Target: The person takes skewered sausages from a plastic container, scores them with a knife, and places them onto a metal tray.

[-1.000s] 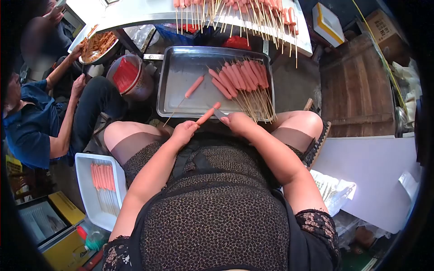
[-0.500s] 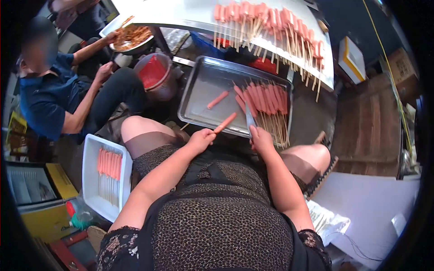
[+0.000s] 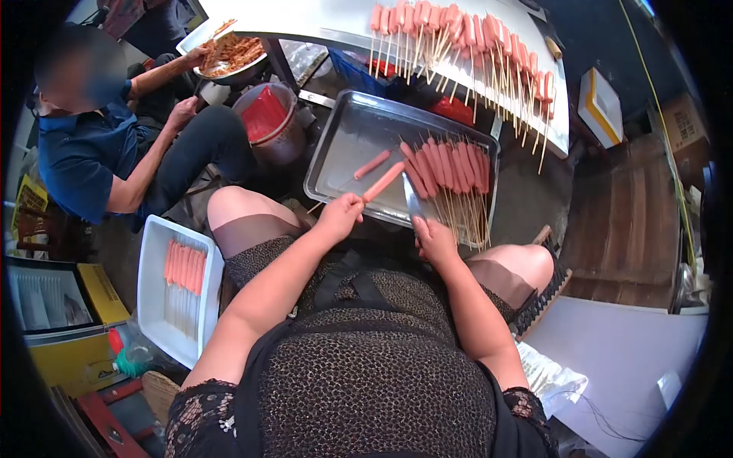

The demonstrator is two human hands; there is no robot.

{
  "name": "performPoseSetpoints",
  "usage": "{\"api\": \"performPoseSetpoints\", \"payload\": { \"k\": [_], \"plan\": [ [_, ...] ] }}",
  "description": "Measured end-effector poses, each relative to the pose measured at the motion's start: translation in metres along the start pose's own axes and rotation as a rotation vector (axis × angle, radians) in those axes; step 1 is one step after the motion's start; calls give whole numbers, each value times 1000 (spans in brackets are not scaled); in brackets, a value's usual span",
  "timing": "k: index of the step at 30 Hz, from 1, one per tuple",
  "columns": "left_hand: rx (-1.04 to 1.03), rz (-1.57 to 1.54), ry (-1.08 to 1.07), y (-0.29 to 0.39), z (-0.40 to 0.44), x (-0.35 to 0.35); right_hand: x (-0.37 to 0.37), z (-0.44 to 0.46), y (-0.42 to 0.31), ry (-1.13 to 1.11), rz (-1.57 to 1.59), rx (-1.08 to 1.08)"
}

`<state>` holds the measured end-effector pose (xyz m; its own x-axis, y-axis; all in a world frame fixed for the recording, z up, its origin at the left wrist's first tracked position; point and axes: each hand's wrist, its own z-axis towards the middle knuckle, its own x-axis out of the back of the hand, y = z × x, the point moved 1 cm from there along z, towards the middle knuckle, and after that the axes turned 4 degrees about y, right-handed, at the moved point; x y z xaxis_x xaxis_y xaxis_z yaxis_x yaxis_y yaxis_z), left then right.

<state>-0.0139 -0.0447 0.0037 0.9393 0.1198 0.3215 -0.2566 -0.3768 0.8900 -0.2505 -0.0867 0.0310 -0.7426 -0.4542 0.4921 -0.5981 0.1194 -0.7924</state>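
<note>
I see L hand (image 3: 341, 217) gripping sausage (image 3: 384, 182), R hand (image 3: 434, 239) clasping knife (image 3: 411, 200), its tip nr sausage end; tray (image 3: 345, 149) at 12 o'cl.

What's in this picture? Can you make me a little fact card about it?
Left hand: holds one sausage
Right hand: grips a knife, tip close to that sausage
Metal tray: a bunch of skewered sausages, plus a lone sausage
White tub: a row of sausages on sticks
Table: more sausages, sticks poking past the edge
Other person: one hand near reddish-brown food
</note>
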Motion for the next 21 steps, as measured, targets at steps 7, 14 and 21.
{"api": "performPoseSetpoints", "payload": {
  "k": [7, 14, 21],
  "plan": [
    [34, 20, 29, -28, -5, -9, -19, 4, 8, -52, -175, 195],
    [44, 21, 60, -34, -13, -12, -23, 1, 3, -110, -220, 141],
    [89, -25, -56, -38, -10, -13, -25, 14, 3, -128, -249, 145]
  ]
}}
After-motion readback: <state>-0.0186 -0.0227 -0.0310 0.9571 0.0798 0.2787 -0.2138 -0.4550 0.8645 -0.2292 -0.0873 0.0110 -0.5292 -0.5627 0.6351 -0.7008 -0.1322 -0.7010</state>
